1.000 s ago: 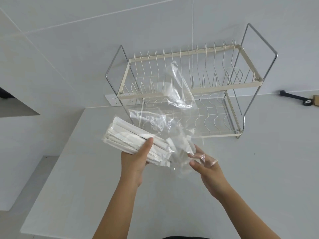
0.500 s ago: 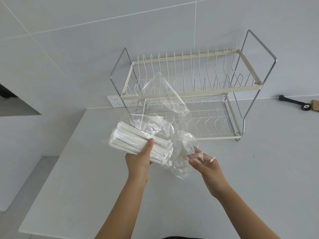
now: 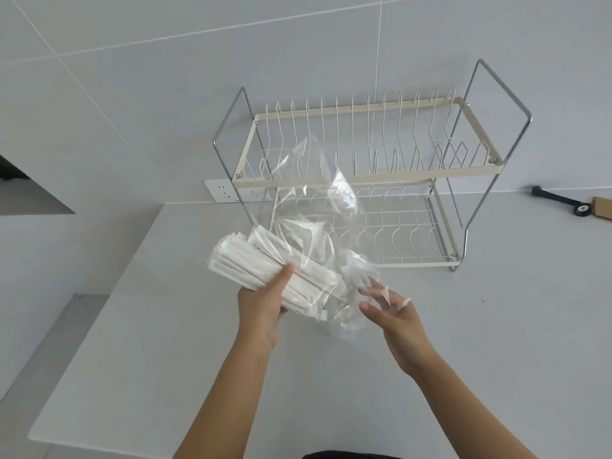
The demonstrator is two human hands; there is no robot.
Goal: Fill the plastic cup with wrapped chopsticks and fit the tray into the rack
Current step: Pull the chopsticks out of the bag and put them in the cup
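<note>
Chopsticks: a thick bundle of white paper-wrapped chopsticks [image 3: 265, 273] is held in the air above the pale grey counter [image 3: 496, 326], in front of the rack; its long axis runs from upper left to lower right, the bare ends pointing up-left and the lower-right ends still inside the bag.
Bag: a crumpled clear plastic bag [image 3: 318, 226] covers the bundle's lower-right part and billows up in front of the rack's left half.
Left hand: the left hand [image 3: 261, 303] grasps the bundle from below, thumb pressed across its top near the middle, fingers clenched around it.
Right hand: the right hand [image 3: 394, 313] is at the bag's lower right edge, its fingers [image 3: 374, 289] spread and partly veiled by the film; whether they pinch the plastic cannot be told.
Rack: a two-tier cream wire dish rack with chrome side frames [image 3: 364, 180] stands on the counter against the grey tiled wall [image 3: 165, 94].
Outlet: a white wall socket strip [image 3: 225, 191] sits on the wall behind the rack's left leg.
Far right: a black-handled tool with a small wheel [image 3: 559, 202] lies on the counter beside a brown cardboard edge [image 3: 602, 208].
</note>
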